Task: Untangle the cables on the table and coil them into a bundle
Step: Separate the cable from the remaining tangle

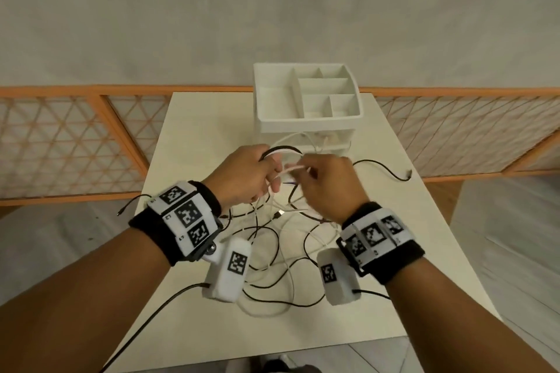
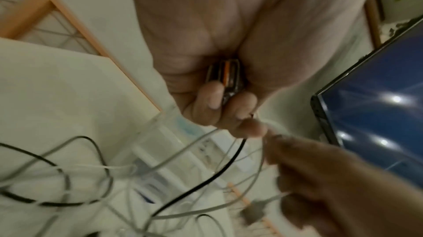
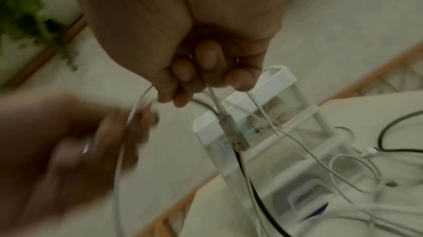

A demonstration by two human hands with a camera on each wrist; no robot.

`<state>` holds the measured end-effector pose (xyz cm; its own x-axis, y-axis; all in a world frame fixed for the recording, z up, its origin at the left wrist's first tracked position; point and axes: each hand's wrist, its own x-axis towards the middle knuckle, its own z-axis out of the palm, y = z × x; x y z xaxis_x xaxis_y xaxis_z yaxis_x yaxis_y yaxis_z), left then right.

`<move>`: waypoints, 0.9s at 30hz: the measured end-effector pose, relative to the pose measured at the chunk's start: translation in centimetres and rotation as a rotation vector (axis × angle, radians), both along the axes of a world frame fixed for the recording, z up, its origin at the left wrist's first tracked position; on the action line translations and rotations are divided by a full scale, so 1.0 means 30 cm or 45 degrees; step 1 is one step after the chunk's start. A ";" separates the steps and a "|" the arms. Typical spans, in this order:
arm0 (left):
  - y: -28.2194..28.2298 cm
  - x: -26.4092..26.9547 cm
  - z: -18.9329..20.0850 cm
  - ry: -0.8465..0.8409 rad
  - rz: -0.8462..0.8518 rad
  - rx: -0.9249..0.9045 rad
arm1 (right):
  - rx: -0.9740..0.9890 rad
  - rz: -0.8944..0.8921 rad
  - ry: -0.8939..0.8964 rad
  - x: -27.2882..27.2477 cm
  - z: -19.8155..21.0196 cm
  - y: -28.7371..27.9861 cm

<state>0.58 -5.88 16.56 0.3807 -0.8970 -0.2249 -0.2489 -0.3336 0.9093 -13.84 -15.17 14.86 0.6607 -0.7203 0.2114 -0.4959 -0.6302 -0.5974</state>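
Note:
A tangle of white and black cables point(image 1: 272, 254) lies on the cream table point(image 1: 424, 251). Both hands are raised above it, close together. My left hand point(image 1: 257, 175) grips a black cable point(image 2: 206, 181) and a USB plug point(image 2: 226, 76) in its curled fingers. My right hand point(image 1: 321, 182) pinches a white cable point(image 1: 291, 168) that spans between the hands; a white USB plug point(image 3: 235, 137) hangs below its fingers point(image 3: 206, 65). A black and white loop point(image 1: 281, 150) arcs above the left hand.
A white organiser point(image 1: 306, 97) with several compartments stands at the table's far side, cables trailing from its front. One black cable end point(image 1: 406, 174) lies to the right, another point(image 1: 121, 212) hangs off the left edge. An orange lattice fence point(image 1: 75, 142) runs behind.

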 end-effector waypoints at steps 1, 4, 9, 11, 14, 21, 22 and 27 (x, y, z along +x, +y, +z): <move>0.016 0.010 -0.021 -0.006 0.017 0.028 | 0.078 -0.118 -0.093 -0.015 0.025 -0.031; 0.072 0.043 -0.115 0.079 0.096 0.136 | 0.275 -0.430 -0.408 -0.082 0.112 -0.128; 0.094 0.080 -0.207 0.121 0.279 0.223 | 0.264 -0.716 -0.356 -0.138 0.115 -0.237; 0.091 0.091 -0.212 0.182 0.347 0.228 | 0.306 -0.817 -0.277 -0.150 0.099 -0.276; 0.084 0.102 -0.204 0.221 0.425 0.234 | 0.374 -0.913 -0.248 -0.166 0.123 -0.335; 0.055 0.086 -0.180 0.354 0.449 0.223 | 0.115 -0.884 -0.393 -0.124 0.197 -0.383; 0.055 0.086 -0.175 0.402 0.455 0.221 | 0.172 -0.832 -0.241 -0.125 0.167 -0.368; 0.066 0.106 -0.144 0.611 0.580 0.230 | 0.577 -0.668 0.165 -0.141 -0.011 -0.295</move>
<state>3.76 -3.90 12.23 0.5320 -0.6034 -0.5941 0.3687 -0.4665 0.8040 -18.07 -24.00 14.54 0.2020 -0.9491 -0.2418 -0.7509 0.0085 -0.6604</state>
